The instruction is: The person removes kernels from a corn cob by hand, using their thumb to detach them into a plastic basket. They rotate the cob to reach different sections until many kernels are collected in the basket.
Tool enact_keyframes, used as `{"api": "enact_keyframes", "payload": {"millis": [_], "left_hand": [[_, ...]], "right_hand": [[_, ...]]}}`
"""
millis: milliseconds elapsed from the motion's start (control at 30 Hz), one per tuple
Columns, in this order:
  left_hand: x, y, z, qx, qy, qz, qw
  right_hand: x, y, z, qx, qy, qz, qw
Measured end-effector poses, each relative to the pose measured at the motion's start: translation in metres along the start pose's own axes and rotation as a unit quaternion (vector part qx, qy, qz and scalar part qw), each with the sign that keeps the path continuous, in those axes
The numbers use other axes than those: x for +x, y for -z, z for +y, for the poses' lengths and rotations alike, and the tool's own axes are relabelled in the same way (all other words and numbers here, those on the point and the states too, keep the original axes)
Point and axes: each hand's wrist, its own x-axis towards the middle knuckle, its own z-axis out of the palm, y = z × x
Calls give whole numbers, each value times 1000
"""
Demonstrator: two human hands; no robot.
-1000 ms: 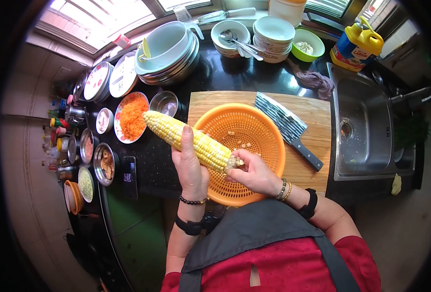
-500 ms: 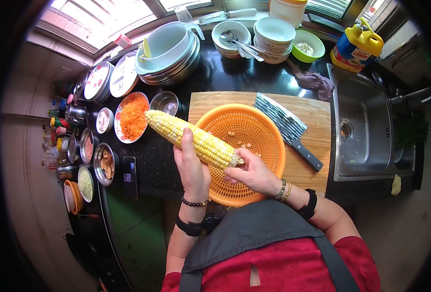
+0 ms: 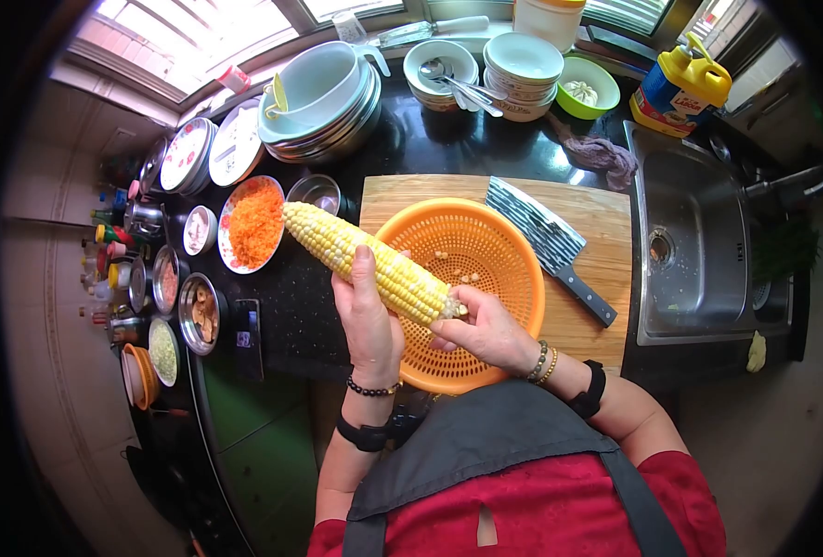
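Observation:
A yellow corn cob (image 3: 351,252) is held at a slant over an orange plastic colander (image 3: 521,255), its tip pointing to the upper left. My left hand (image 3: 371,320) wraps round the middle of the cob, thumb on top. At the stalk end, my right hand (image 3: 488,331) grips the cob's base, with the fingertips partly hidden beneath it. A few loose kernels (image 3: 468,278) lie in the colander. The colander stands on a wooden cutting board (image 3: 589,209), and a cleaver (image 3: 546,239) lies on the board to its right.
A steel sink (image 3: 690,278) is at the right, with a yellow detergent jug (image 3: 680,88) behind it. Shredded carrot (image 3: 255,223) fills a plate at the left, near several small bowls. Stacked bowls (image 3: 524,70) and a large pile of basins (image 3: 323,93) line the back.
The corn cob and both hands have shifted very slightly to the right. The grip of both hands stays the same.

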Motion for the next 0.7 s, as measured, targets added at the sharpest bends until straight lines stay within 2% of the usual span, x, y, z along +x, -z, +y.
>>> {"api": "enact_keyframes", "payload": {"millis": [300,400,700], "left_hand": [[6,8,-3,-25,2,6,1000],[6,7,-3,-24,-8,7,1000],[7,12,-2,-21,1,10,1000]], "right_hand": [[-1,0,-1,9,-13,-38,999],[-2,-1,1,25,20,-69,997],[-1,2,-3,18,-29,-99,995]]}}
